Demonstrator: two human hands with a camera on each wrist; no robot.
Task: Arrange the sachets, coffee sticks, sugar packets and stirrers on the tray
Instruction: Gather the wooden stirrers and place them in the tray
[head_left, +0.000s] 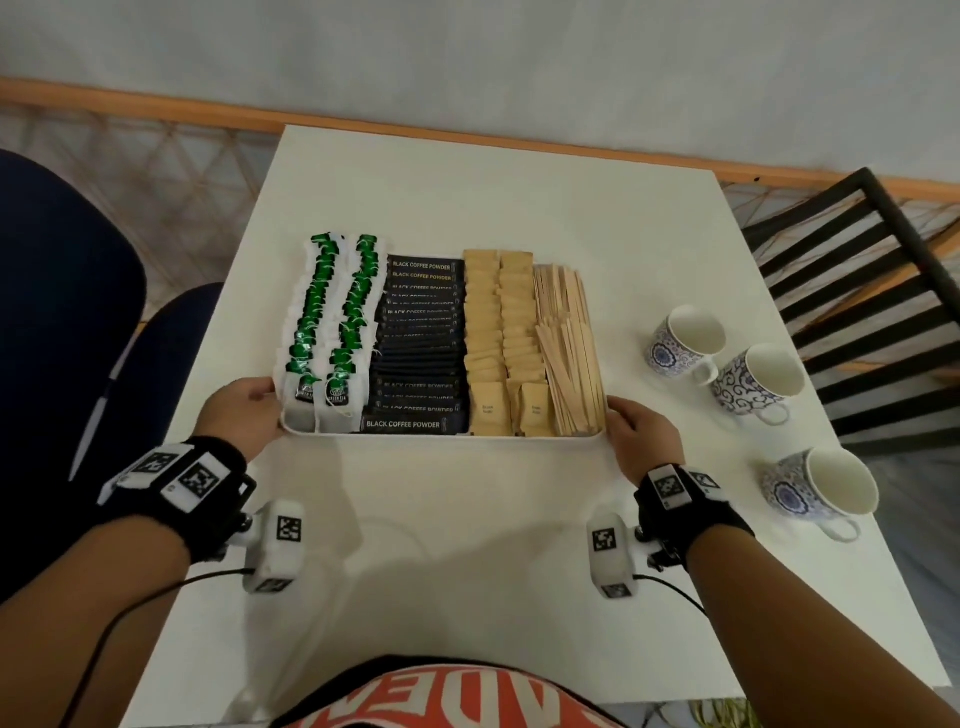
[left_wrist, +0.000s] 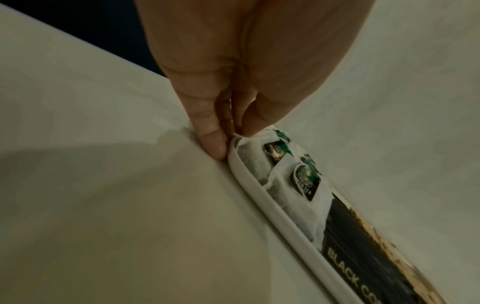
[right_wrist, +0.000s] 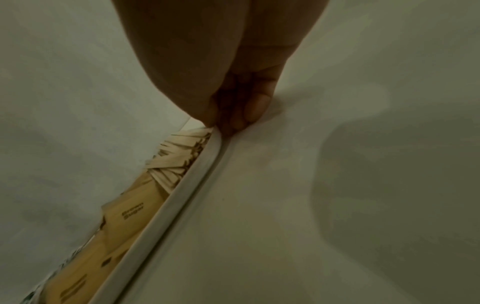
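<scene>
A white tray (head_left: 415, 435) sits mid-table, filled in columns: green tea sachets (head_left: 332, 317) at the left, black coffee sticks (head_left: 418, 343), brown sugar packets (head_left: 501, 338), and wooden stirrers (head_left: 569, 348) at the right. My left hand (head_left: 244, 413) grips the tray's near-left corner; in the left wrist view its thumb lies over the rim (left_wrist: 272, 207) by the sachets (left_wrist: 293, 174) and its fingers curl beneath. My right hand (head_left: 636, 431) grips the near-right corner, pinching the rim (right_wrist: 182, 193) beside the stirrers (right_wrist: 176, 158) and sugar packets (right_wrist: 130, 211).
Three blue-patterned white cups (head_left: 685, 340) (head_left: 756, 387) (head_left: 818, 491) stand on the white table (head_left: 467, 545) to the right of the tray. A dark blue chair (head_left: 62, 312) is at the left, a black slatted chair (head_left: 862, 296) at the right.
</scene>
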